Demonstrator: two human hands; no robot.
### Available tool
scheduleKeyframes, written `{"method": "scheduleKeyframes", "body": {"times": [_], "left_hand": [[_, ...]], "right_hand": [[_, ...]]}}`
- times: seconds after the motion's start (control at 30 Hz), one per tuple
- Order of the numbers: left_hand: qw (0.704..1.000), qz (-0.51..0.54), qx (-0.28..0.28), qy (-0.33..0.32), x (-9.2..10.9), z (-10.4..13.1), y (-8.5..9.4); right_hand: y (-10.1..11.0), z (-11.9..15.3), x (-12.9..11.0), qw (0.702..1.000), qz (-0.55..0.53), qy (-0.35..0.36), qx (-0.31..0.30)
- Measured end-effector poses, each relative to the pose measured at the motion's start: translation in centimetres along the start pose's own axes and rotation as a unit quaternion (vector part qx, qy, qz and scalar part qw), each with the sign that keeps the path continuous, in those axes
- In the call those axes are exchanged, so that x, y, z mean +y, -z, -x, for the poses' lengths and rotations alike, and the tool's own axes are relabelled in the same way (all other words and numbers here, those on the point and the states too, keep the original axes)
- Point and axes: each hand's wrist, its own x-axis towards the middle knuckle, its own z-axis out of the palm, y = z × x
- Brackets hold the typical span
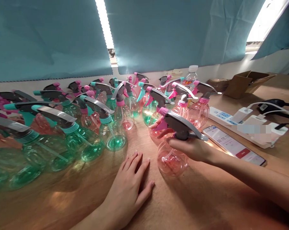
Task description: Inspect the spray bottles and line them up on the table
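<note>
nearest me, at six o'clock, my left hand [128, 185] lies released on the tabletop [183, 207], palm down with the fingers slightly spread. at about four o'clock my right hand [192, 147] grasps a pink spray bottle [170, 161] round its neck, nozzle toward eleven; i cannot tell whether its base touches the wood. green spray bottles [115, 137] stand at eight to nine o'clock, other pink bottles [199, 110] near one, and a lit phone [233, 143] just past three, beside a white power strip [230, 126].
</note>
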Motion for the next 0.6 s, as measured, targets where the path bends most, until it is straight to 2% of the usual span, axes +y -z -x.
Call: {"method": "scheduleKeyframes", "body": {"times": [0.23,0.6], "left_hand": [[1.000,-0.004,0.001,0.000,-0.17,0.08,-0.22],[1.000,-0.005,0.003,-0.006,-0.24,-0.05,-0.16]], "right_hand": [[-0.09,-0.01,-0.59,0.999,0.014,0.011,0.036],[0.01,0.18,-0.46,0.999,0.034,-0.005,0.033]]}}
